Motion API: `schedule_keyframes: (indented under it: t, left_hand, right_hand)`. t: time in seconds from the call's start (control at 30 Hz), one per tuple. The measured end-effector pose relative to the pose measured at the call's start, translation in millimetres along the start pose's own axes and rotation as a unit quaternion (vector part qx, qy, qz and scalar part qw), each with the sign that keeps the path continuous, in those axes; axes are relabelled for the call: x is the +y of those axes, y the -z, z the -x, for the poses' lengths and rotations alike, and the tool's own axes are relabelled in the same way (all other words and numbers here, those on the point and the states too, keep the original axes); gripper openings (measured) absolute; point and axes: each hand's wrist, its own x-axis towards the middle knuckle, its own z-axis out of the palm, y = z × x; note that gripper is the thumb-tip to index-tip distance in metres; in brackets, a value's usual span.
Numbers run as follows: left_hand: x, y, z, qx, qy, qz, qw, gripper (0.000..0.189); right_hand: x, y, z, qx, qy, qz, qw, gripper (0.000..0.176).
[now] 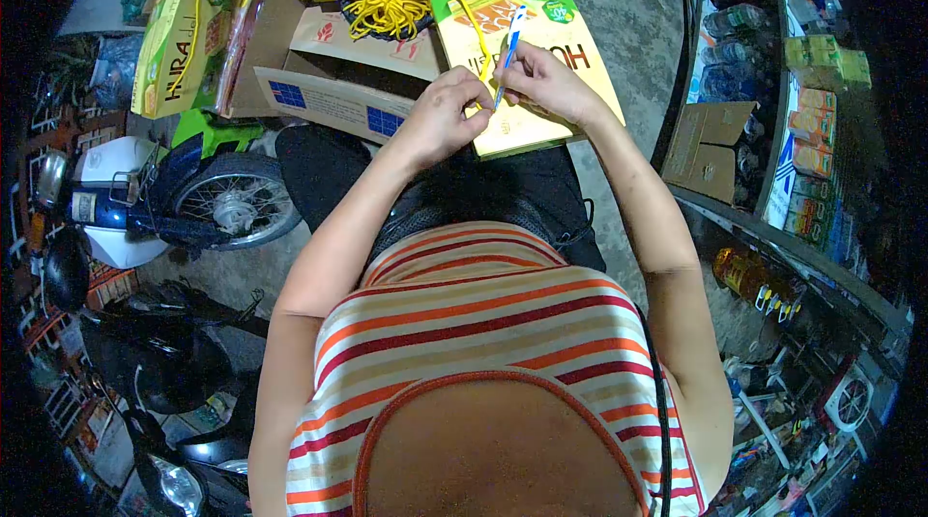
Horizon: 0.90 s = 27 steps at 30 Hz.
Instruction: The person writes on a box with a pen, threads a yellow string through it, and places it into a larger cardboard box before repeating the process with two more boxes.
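A yellow and green paper gift bag lies flat across my lap, its printed face up. My right hand is closed round a slim blue and white pen, its lower end pointing down at the bag. A yellow cord comes out of the bag near its far edge and runs down between my hands. My left hand is pinched at the cord's near end, beside the pen's lower end. The fingertips partly hide the cord there.
An open cardboard box stands beyond my left knee, with a bundle of yellow cords on it. More printed bags stand to the left. A motorbike wheel is at left; shelves with bottles line the right.
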Motion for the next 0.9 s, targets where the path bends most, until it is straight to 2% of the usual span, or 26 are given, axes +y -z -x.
schedule_keyframes:
  t: [0.1, 0.27, 0.37, 0.47, 0.53, 0.77, 0.9]
  left_hand:
    - [-2, 0, -1, 0.005, -0.020, -0.010, 1.000, 0.013]
    - [4, 5, -4, -0.031, 0.019, -0.001, 0.999, 0.013]
    - [1, 1, -5, -0.018, 0.008, -0.019, 1.000, 0.012]
    - [7, 4, -5, -0.027, 0.045, -0.011, 0.999, 0.013]
    - [3, 2, -5, -0.022, 0.036, -0.012, 0.999, 0.013]
    - [0, 0, -7, -0.016, 0.063, -0.001, 0.998, 0.014]
    - [0, -2, -10, -0.026, 0.077, -0.016, 0.997, 0.014]
  right_hand:
    - [0, 0, 0, -0.004, 0.005, -0.001, 1.000, 0.016]
    - [-5, 2, 1, -0.005, -0.006, -0.007, 1.000, 0.016]
    - [-5, 3, 1, -0.007, -0.043, -0.001, 0.999, 0.016]
    - [1, 0, 0, 0.008, -0.005, 0.004, 1.000, 0.014]
    - [3, -1, -2, 0.003, 0.014, -0.004, 1.000, 0.014]
    - [8, -2, -4, 0.007, 0.005, 0.022, 1.000, 0.016]
    - [13, -1, -6, 0.006, 0.020, 0.072, 0.997, 0.024]
